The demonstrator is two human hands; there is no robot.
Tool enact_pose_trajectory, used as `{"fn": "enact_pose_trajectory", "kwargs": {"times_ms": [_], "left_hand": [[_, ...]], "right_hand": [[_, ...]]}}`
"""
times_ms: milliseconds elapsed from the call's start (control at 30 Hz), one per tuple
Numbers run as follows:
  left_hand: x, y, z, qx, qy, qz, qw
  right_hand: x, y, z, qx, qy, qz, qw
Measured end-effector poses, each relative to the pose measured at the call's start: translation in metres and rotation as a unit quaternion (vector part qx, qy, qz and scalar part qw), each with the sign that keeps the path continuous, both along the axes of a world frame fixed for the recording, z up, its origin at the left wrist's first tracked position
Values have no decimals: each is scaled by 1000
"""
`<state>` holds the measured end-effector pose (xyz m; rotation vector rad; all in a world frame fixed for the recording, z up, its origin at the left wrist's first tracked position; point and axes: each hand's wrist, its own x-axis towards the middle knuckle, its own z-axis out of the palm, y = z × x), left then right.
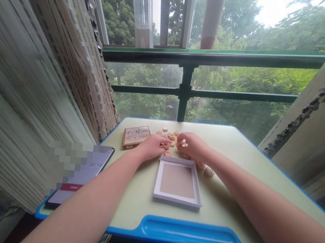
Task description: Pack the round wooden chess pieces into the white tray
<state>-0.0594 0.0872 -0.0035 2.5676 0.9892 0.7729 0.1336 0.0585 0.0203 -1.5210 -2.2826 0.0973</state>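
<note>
A pale green desk (223,205) with a blue rim carries a white-walled tray (176,197) at centre, a phone (87,171) at the tray's 8 o'clock and a printed game box (136,136) at its 10 o'clock. Round wooden xiangqi pieces (172,143) lie scattered around the tray's 12 o'clock. The left hand (152,146) is palm down, half curled over them, its grip indeterminate. The right hand (191,146) is closed, pinching a piece (184,143) between the fingertips. Pinch by the rim to keep the piece level
</note>
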Motion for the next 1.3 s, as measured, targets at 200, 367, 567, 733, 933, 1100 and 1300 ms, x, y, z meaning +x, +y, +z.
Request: {"fn": "enact_pose_trajectory", "kwargs": {"times_ms": [200,367,567,733,933,1100,1300], "left_hand": [[-9,-10,13,65,85,51,993],[-14,-10,19,81,120,65,987],[-14,-8,18,78,149,76,983],[-11,-10,21,75,144,103,981],[-10,-9,20,46,141,110,983],[-10,-7,17,67,162,121,977],[-12,-10,19,116,174,159,965]], "right_hand": [[-11,-10,0,22,-32,90,995],[-13,-13,3,28,-67,84,994],[-10,-9,1,53,-67,39,996],[-6,-6,-4,51,-95,29,994],[-5,-6,-2,64,-118,8,991],[-4,-5,-4,67,-115,1,991],[-5,-5,-2,44,-113,-13,993]]}}
